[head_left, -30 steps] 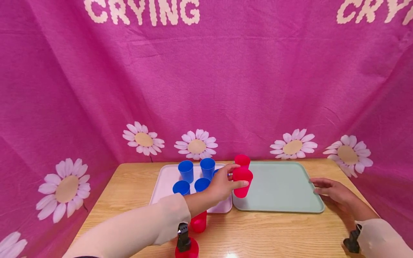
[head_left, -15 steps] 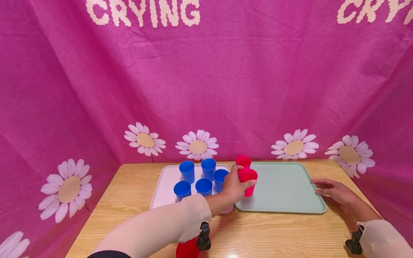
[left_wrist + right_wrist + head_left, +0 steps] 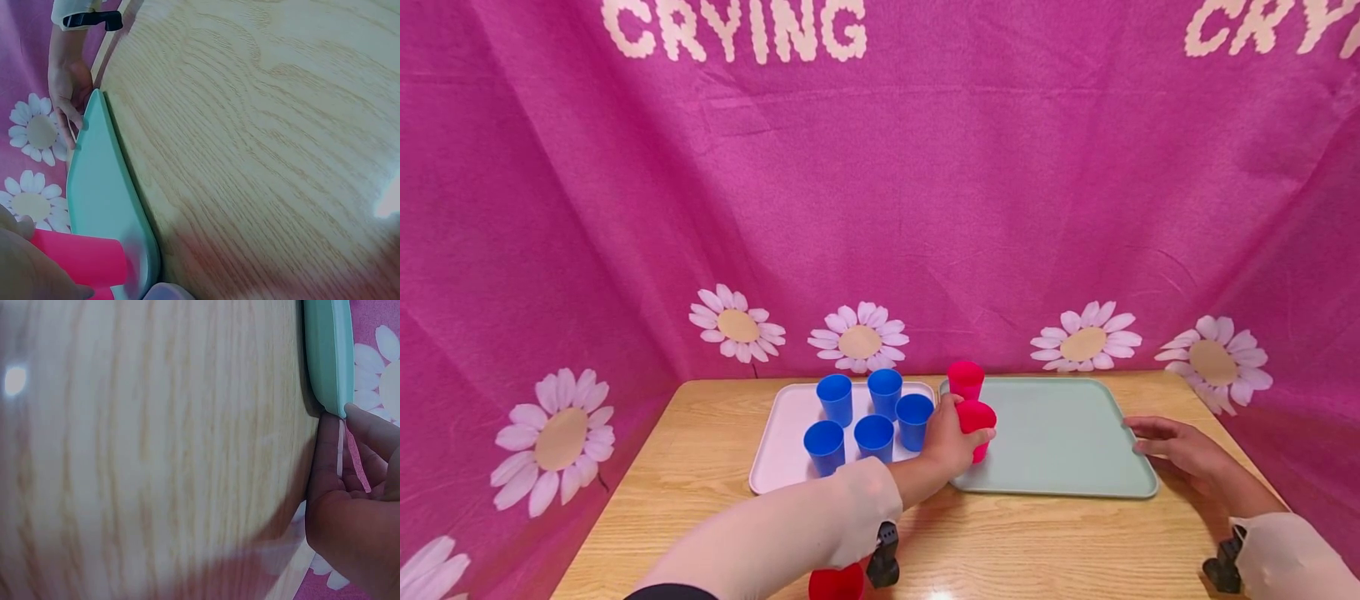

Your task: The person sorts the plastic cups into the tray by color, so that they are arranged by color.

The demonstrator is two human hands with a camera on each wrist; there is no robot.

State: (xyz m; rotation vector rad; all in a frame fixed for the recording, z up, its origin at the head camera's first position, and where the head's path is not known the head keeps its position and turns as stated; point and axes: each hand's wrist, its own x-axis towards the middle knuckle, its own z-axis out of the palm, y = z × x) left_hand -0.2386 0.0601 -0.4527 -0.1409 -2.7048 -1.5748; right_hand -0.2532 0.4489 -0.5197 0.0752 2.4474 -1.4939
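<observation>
My left hand (image 3: 951,437) grips a red cup (image 3: 977,417), thumb on its near side, over the left part of the green tray (image 3: 1052,442). In the left wrist view the held cup (image 3: 87,256) has its base close over the tray. Just behind it, another red cup (image 3: 966,379) stands upright at the tray's back left corner. My right hand (image 3: 1183,454) reaches to the tray's right edge, fingers fairly straight. In the right wrist view that hand (image 3: 350,506) has its fingertips right at the tray's rim (image 3: 331,369).
A pale pink tray (image 3: 775,467) to the left bears several upright blue cups (image 3: 824,446). A red cup (image 3: 837,582) stands near the front edge of the wooden table (image 3: 1000,542), partly out of frame. A pink flowered cloth (image 3: 962,208) hangs behind and at the sides.
My left hand has moved right and then lowered with the red cup, from the gap between the trays to over the green tray. The right hand stays at the tray's edge.
</observation>
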